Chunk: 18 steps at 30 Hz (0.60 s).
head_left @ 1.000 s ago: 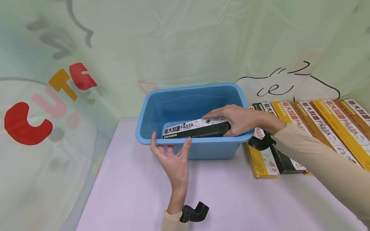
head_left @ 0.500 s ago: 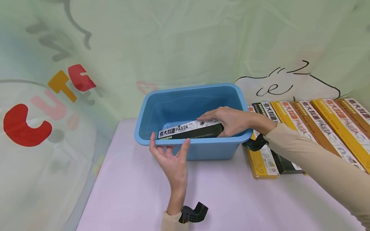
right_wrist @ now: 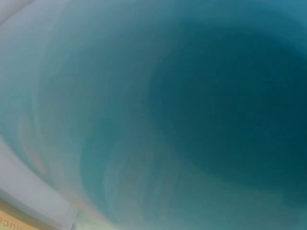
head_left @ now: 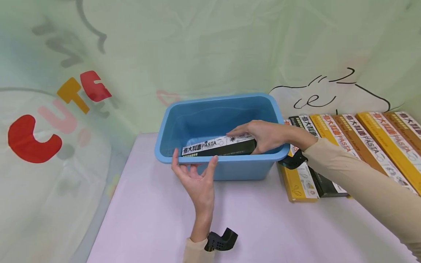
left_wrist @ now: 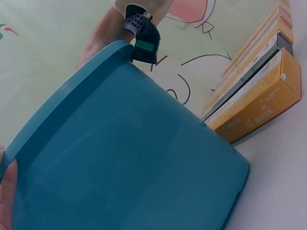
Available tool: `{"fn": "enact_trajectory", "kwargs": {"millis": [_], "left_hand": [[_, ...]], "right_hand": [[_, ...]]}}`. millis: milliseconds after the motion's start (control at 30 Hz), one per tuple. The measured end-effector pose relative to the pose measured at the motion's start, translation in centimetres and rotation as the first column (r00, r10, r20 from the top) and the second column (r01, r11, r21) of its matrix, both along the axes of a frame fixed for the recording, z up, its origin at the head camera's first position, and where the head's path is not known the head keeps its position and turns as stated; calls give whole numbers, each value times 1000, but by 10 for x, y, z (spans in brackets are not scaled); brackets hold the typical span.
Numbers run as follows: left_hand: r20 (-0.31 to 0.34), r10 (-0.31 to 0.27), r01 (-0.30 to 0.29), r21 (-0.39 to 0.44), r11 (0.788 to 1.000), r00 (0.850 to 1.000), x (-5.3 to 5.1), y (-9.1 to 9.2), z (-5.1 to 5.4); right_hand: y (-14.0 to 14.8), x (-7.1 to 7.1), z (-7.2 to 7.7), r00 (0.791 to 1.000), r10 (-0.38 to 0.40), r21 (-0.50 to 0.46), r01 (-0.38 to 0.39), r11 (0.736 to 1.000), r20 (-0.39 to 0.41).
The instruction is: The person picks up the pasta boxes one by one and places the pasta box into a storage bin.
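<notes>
A blue plastic bin (head_left: 210,168) stands on the table, its open top facing up. My left hand (head_left: 198,186) holds its front rim, with the thumb and a finger over the edge and other fingers beneath. In the left wrist view, fingertips (left_wrist: 7,189) touch the bin's rim at the left edge. Inside the bin, a black-and-white pasta box (head_left: 218,146) lies slightly aslant along the front wall. My right hand (head_left: 264,135) reaches over the bin's right side and grips the box's right end. The right wrist view is filled by blurred blue plastic; the box cannot be made out there.
Right of the bin, several yellow, brown and black pasta boxes (head_left: 373,146) lie side by side, partly behind my right forearm. The table (head_left: 158,219) has a pale cover. A printed green cloth (head_left: 204,47) hangs behind the bin.
My right hand and the pasta box have shifted slightly left inside the bin, mostly in the first half second. My left hand has stayed on the rim.
</notes>
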<state>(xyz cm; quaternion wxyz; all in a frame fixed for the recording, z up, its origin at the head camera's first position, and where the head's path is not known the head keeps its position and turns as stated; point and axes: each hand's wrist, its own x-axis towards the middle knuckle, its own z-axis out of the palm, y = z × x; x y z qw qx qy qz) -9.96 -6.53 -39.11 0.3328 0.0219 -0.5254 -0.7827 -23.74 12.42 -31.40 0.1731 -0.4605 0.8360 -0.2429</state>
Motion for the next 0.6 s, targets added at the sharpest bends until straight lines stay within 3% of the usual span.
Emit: {"fn": "enact_trajectory", "kwargs": {"millis": [333, 600], "left_hand": [[-1, -2, 2, 14, 1000, 1000, -2, 0, 2], [1, -4, 4, 13, 1000, 1000, -1, 0, 1]], "right_hand": [[1, -5, 2, 1000, 4, 30, -5, 1000, 8], [3, -7, 5, 998, 3, 11, -4, 1000, 60]]}}
